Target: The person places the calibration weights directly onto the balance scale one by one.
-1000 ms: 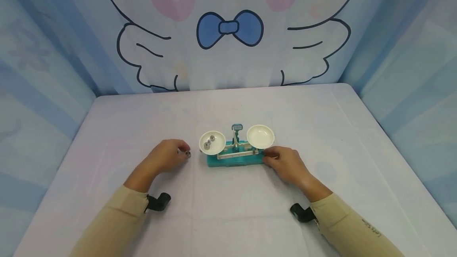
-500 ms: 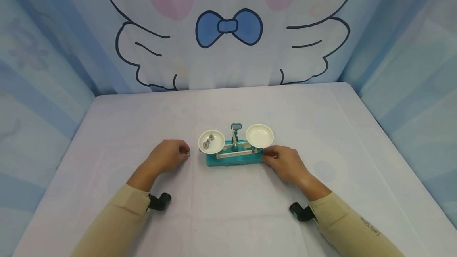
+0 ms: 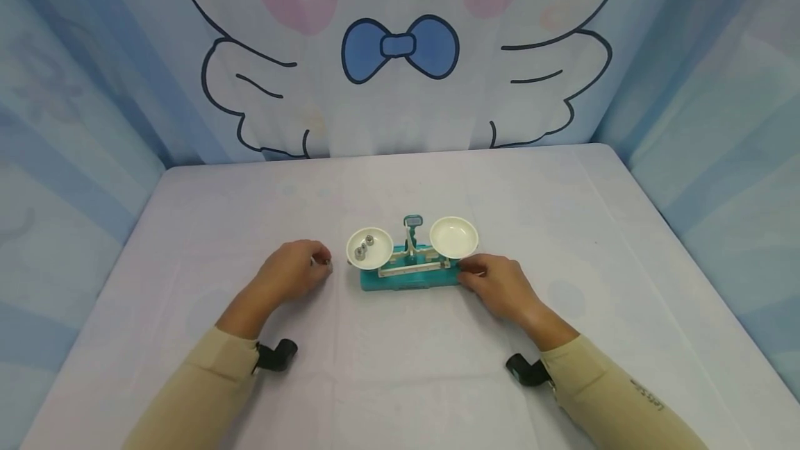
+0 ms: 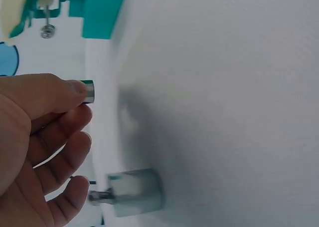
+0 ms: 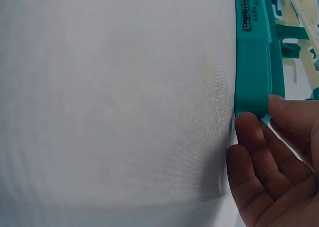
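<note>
A teal balance scale (image 3: pixel 409 280) with two cream pans stands mid-table. Its left pan (image 3: pixel 380 260) sits lower and bears several small metal weights (image 3: pixel 360 253); nothing lies in the raised right pan (image 3: pixel 454 238). Left of the scale, my left hand (image 3: pixel 290 273) pinches a small metal weight (image 4: pixel 90 92) between thumb and index finger, above the table. Below that hand, in the left wrist view, a larger knobbed weight (image 4: pixel 137 192) rests on the cloth; the head view hides it. My right hand (image 3: pixel 496 287) holds the right end of the scale's base, thumb on top.
A pale cloth covers the table (image 3: pixel 400 380). Behind it hangs a curtain (image 3: pixel 400 117) printed with a cartoon figure, and pale blue curtains line both sides. A black wrist camera (image 3: pixel 278 355) juts inward from each sleeve.
The weight in my left fingers has turned, and less of it shows in the head view. That hand has shifted only slightly. My right hand stays at the scale's base.
</note>
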Motion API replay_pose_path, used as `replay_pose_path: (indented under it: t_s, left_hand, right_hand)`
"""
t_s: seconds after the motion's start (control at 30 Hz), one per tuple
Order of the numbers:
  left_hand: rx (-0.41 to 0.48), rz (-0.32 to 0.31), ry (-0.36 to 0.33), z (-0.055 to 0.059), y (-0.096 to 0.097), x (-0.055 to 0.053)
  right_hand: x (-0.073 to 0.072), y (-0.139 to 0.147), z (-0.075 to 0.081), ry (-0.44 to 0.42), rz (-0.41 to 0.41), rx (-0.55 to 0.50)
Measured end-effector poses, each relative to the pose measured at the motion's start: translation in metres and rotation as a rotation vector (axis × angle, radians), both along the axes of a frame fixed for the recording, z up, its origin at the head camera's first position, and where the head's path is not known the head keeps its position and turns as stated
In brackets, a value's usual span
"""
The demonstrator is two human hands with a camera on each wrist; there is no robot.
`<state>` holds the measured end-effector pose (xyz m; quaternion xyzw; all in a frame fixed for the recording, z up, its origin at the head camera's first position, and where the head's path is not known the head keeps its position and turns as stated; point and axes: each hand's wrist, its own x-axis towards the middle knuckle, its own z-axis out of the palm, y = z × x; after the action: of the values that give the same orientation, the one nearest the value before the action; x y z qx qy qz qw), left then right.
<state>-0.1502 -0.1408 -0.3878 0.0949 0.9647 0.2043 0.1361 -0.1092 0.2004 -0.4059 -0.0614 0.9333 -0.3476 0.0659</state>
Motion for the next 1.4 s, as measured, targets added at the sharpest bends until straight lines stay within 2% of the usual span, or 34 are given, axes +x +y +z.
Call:
replay_pose_path:
  t_s: [0.17, 0.37, 0.6, 0.87, 1.13, 1.4]
  left_hand:
    - [0.040, -0.026, 0.048, 0.021, 0.002, 0.004]
    - [0.094, -0.063, 0.142, 0.047, 0.007, 0.010]
    - [0.085, -0.133, 0.217, 0.064, 0.018, 0.011]
    - [0.090, -0.180, 0.226, 0.068, 0.036, 0.007]
    - [0.105, -0.239, 0.229, 0.061, 0.049, 0.003]
    - [0.093, -0.257, 0.265, 0.053, 0.056, 0.000]
  right_hand:
    - [0.000, 0.000, 0.001, -0.010, -0.004, -0.001]
    - [0.000, 0.000, 0.001, -0.007, -0.002, 0.000]
    - [0.000, 0.000, 0.001, -0.009, -0.001, 0.002]
    - [0.000, 0.000, 0.001, -0.009, -0.002, 0.002]
    - [0.000, 0.000, 0.000, -0.006, -0.001, -0.002]
    - [0.000, 0.000, 0.000, -0.004, -0.004, -0.002]
